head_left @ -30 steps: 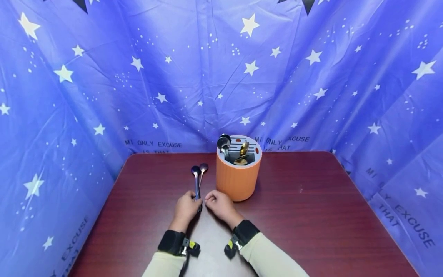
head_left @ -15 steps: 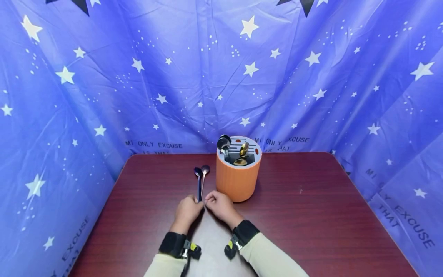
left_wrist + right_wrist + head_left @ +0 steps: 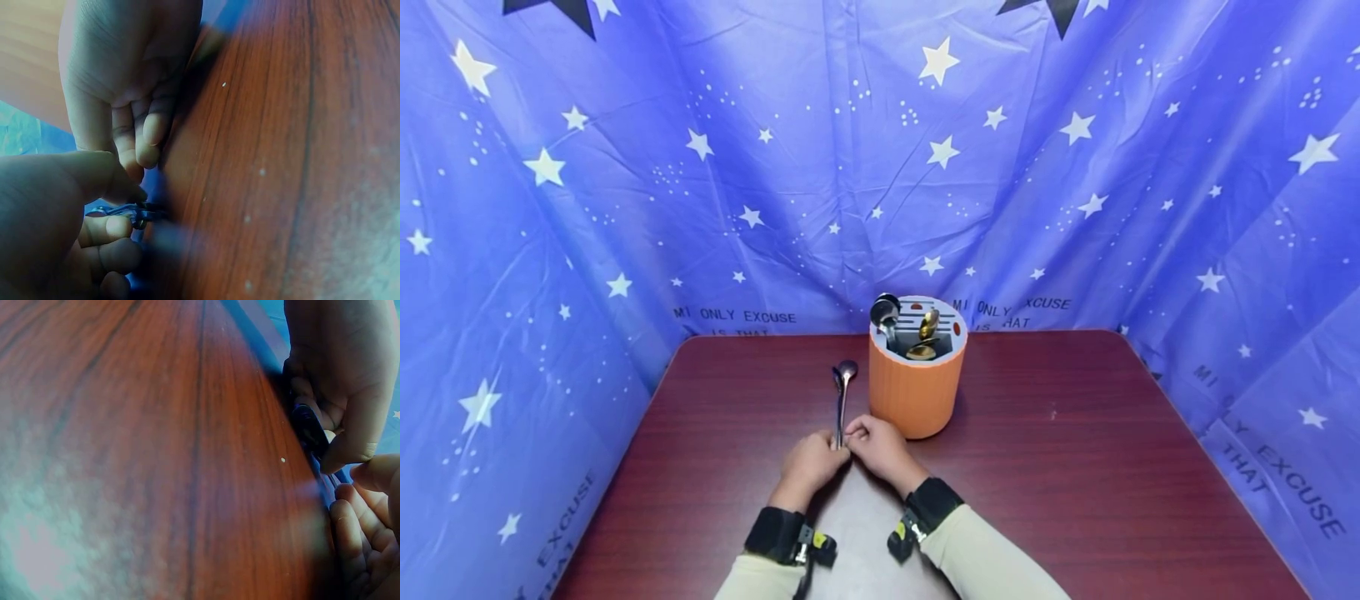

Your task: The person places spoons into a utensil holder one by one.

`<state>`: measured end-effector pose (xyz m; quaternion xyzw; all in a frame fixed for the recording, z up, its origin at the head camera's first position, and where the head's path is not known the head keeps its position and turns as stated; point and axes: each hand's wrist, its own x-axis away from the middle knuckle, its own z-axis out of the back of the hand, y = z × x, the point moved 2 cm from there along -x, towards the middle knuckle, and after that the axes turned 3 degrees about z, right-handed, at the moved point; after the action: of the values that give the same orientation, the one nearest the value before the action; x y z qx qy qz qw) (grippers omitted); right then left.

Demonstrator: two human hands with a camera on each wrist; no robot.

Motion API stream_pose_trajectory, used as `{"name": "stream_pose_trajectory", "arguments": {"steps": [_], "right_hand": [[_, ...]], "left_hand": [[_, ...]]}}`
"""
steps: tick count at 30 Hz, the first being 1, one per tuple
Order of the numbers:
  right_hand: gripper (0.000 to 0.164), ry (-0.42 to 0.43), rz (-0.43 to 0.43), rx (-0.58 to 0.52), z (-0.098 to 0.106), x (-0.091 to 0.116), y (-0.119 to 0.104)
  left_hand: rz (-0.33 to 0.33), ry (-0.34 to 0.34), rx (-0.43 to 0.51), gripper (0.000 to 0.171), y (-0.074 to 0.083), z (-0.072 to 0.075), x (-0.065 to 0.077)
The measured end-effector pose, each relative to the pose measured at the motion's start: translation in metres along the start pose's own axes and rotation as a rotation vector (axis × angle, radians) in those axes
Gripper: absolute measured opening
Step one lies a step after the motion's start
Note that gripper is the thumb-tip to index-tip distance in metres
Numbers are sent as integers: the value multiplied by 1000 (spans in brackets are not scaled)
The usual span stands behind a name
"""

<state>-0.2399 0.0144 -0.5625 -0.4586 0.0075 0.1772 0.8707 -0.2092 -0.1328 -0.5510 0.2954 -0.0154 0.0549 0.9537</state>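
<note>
My left hand (image 3: 812, 462) pinches the handles of two long-handled spoons between thumb and fingers, low over the table. One is a dark spoon (image 3: 838, 382), seen nearly edge-on; the other, a coppery spoon (image 3: 847, 372), lies beside it, bowls pointing away from me. In the left wrist view the metal handle ends (image 3: 119, 211) show under the thumb. My right hand (image 3: 883, 450) rests on its side with loosely bent fingers, fingertips right at the spoon handles. In the right wrist view its thumb and fingers (image 3: 350, 528) stand apart.
An orange ribbed cutlery holder (image 3: 916, 392) with a grey slotted top stands just beyond the right hand. Silver spoons (image 3: 886, 312) and gold cutlery (image 3: 922, 352) stick out of it. Blue star-printed cloth (image 3: 820, 167) surrounds the reddish-brown wooden table (image 3: 1045, 467).
My left hand has moved to the right with the spoons, right up to the right hand. The dark spoon has turned edge-on, close against the coppery one. The right hand has stayed put.
</note>
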Motion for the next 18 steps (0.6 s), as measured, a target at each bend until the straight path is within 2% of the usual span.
{"name": "stream_pose_trajectory", "arguments": {"steps": [5,10,18], "right_hand": [[7,-5,-24,17,0,-1,-2],[8,11,-20,57,1,-1,-5],[6,39,-28,91,-1,-3,-7]], "left_hand": [[-31,-28,-2,24,-1,-2,1],[-41,-25,8,24,-1,-3,1],[1,11,-3,21,-1,-3,0]]}}
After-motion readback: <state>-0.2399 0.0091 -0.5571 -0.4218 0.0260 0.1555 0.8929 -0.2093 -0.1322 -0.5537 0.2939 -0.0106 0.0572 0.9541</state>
